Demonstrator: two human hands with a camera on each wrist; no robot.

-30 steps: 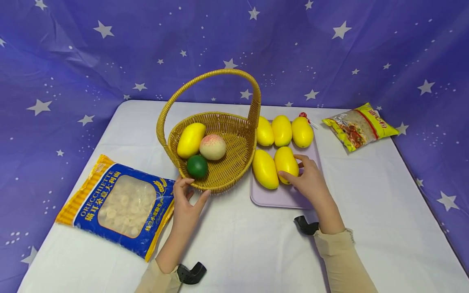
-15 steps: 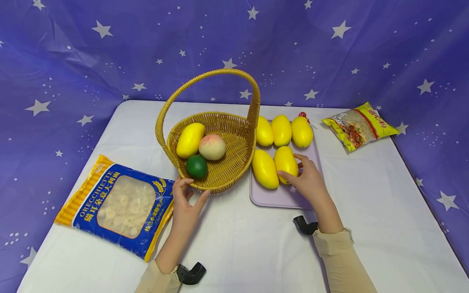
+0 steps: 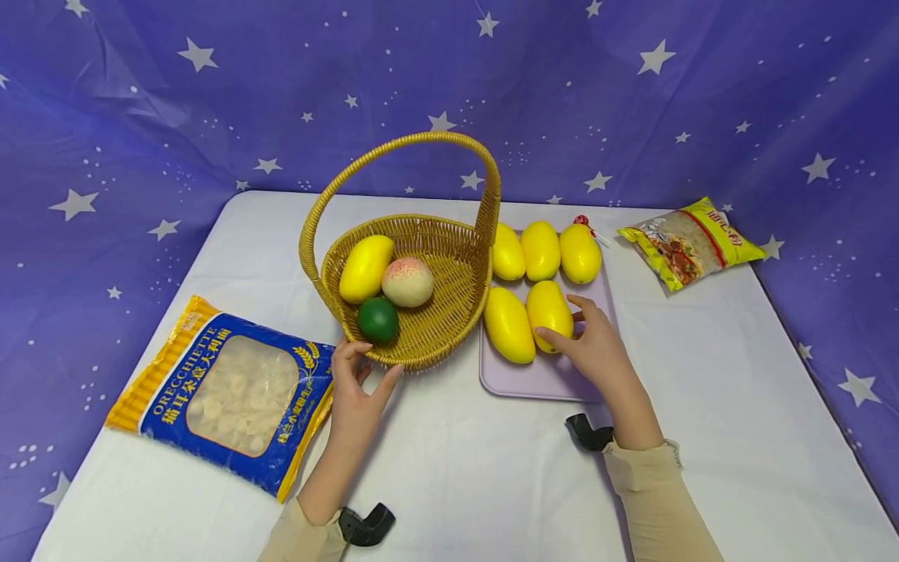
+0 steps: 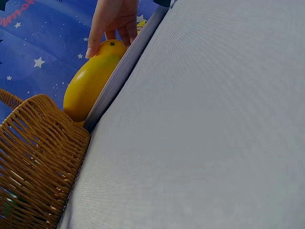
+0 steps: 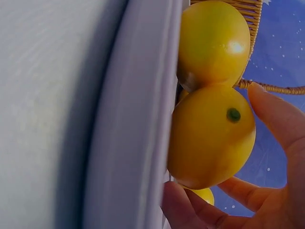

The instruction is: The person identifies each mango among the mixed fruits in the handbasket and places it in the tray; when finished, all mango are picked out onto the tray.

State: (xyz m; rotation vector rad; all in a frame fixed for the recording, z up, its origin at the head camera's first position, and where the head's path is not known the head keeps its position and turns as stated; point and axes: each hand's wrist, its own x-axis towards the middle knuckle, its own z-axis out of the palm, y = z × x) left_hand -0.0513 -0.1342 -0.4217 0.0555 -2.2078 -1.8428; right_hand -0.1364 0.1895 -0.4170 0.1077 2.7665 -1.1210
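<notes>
In the head view my left hand holds the near rim of a wicker basket, its index finger over the edge and its thumb against the outside. A yellow mango, a pinkish peach and a dark green round fruit lie in the basket. My right hand has its thumb and fingers around the near right mango, which rests on a lilac tray. Another mango lies against its left side. Part of the right fingers is hidden behind the fruit.
Three more mangoes form the tray's back row. A red lollipop pokes out behind them. A blue orecchiette bag lies at the left, and a yellow food packet at the back right. A starry purple cloth hangs behind the table.
My right hand has shifted very slightly to the right at the mango. The mango, the basket and my left hand have stayed where they were.
</notes>
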